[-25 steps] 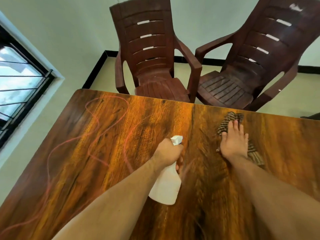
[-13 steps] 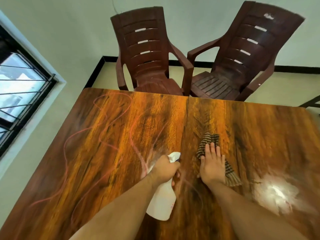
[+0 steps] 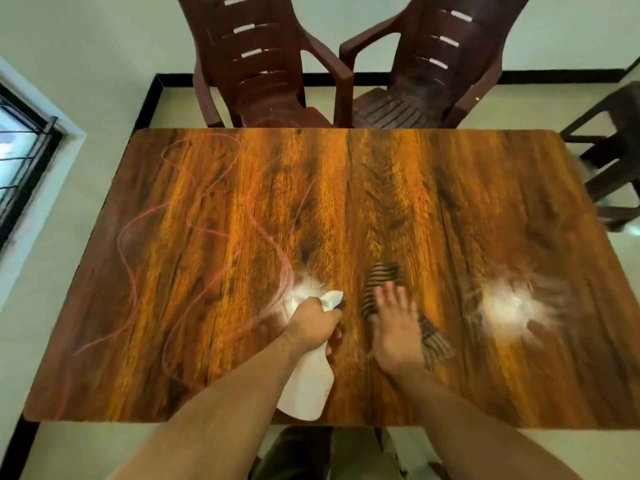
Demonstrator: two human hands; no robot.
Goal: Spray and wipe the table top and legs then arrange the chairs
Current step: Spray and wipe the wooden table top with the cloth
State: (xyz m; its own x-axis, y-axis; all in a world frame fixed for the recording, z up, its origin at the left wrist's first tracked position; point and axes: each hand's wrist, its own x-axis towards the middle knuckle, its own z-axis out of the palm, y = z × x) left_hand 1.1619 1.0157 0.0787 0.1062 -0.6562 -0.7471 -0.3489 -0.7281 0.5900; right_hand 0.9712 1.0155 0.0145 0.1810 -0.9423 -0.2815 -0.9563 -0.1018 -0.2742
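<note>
The neck of a white spray bottle [image 3: 306,386] is gripped by the curled fingers of the left hand [image 3: 313,323], over the table top [image 3: 207,237]. A striped cloth [image 3: 382,275] just beside it is pressed flat under the straight fingers of the right hand [image 3: 394,327].

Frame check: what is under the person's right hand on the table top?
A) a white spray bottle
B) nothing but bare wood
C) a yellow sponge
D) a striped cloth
D: the right hand lies flat, fingers straight, on the striped cloth, while the left hand grips the white spray bottle.
</note>
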